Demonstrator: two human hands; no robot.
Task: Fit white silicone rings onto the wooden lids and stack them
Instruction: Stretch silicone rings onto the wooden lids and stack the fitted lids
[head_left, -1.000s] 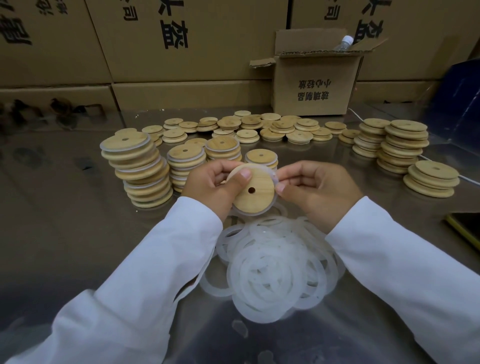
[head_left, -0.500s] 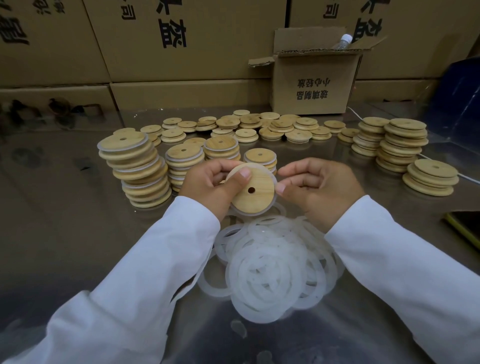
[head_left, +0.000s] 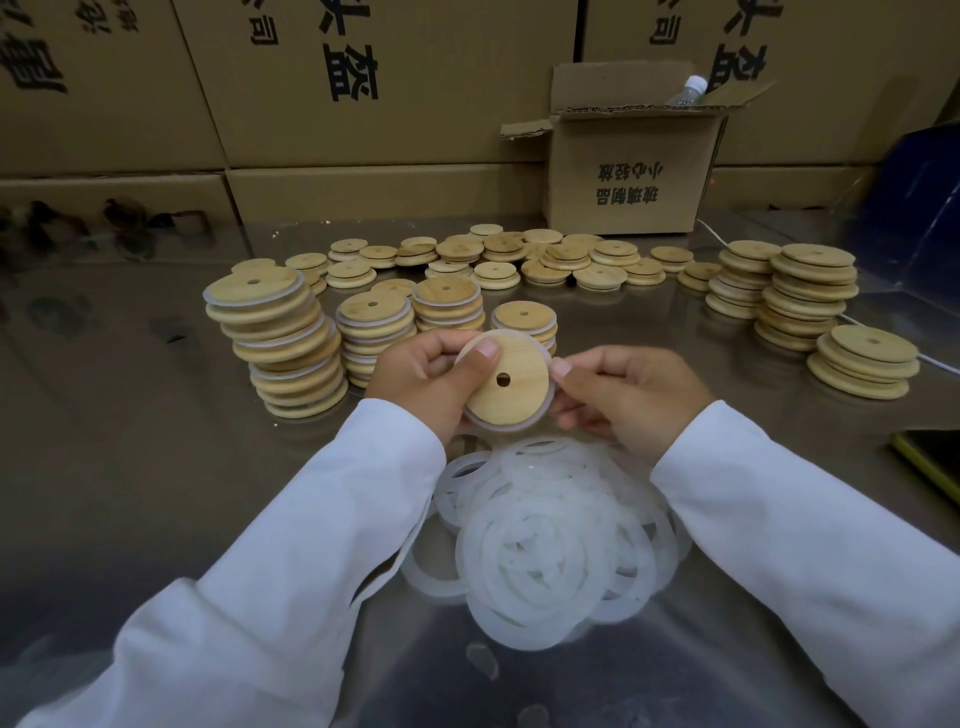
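1. Behind the open carton (head_left: 628, 176), you face a wall of sealed cartons (head_left: 363, 78) printed with big black characters.
2. The glossy metal table (head_left: 130, 441) carries that carton, marked upside down 玻璃制品, 小心轻放.
3. Nearer you than the carton lie ringed stacks (head_left: 280, 343) and loose white rings (head_left: 550, 545).
4. Between those, your left hand (head_left: 421, 379) grips the wooden lid (head_left: 506, 382). Your right hand (head_left: 628, 395) pinches its silicone ring (head_left: 519, 425).

Dim, warm light, overhead by the look. Glossy grey metal tabletop (head_left: 130, 467) mirrors the brown cardboard cartons (head_left: 415, 78) in dull smears. Pile of white silicone rings (head_left: 550, 545) brightest, edges soft. Wide-angle bowing at borders; white fabric sleeves (head_left: 249, 623) blurred in bottom corners.
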